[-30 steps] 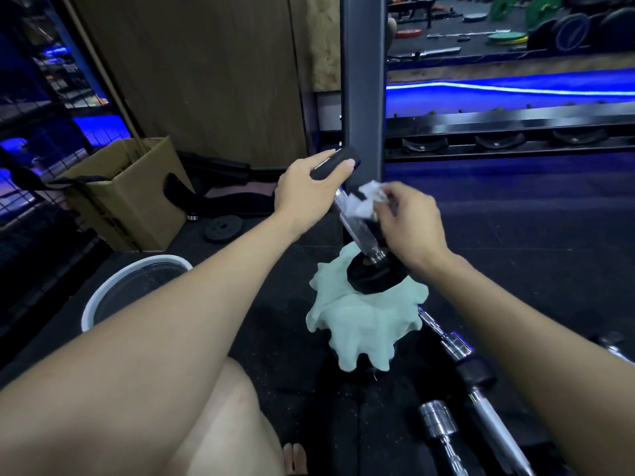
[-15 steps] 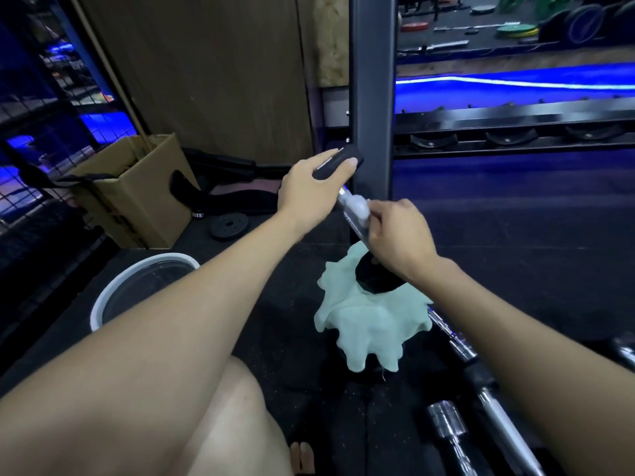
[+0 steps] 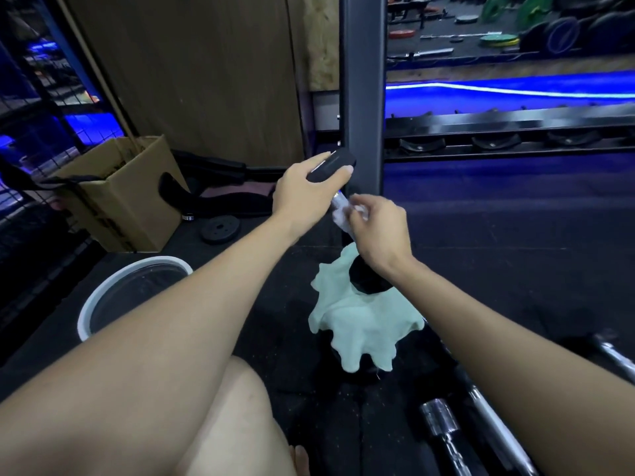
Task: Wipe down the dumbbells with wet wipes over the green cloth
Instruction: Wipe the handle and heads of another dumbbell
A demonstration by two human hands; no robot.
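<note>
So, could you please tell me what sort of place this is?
Most likely a gym's free-weights area: coloured weight plates lie in the background, a long dumbbell rack runs behind, and chrome bars lie on the black rubber floor.

Dark rubber floor (image 3: 515, 255). Wood panel wall (image 3: 192, 73) at 11 o'clock. Grey steel post (image 3: 362, 80) at 12. Black rack (image 3: 508, 132) runs to 2 o'clock, blue light strip (image 3: 515, 91) above it. Wire cage (image 3: 31, 108) at 9–10, blue glow behind. Plates (image 3: 494, 39) on far floor at 1.
</note>
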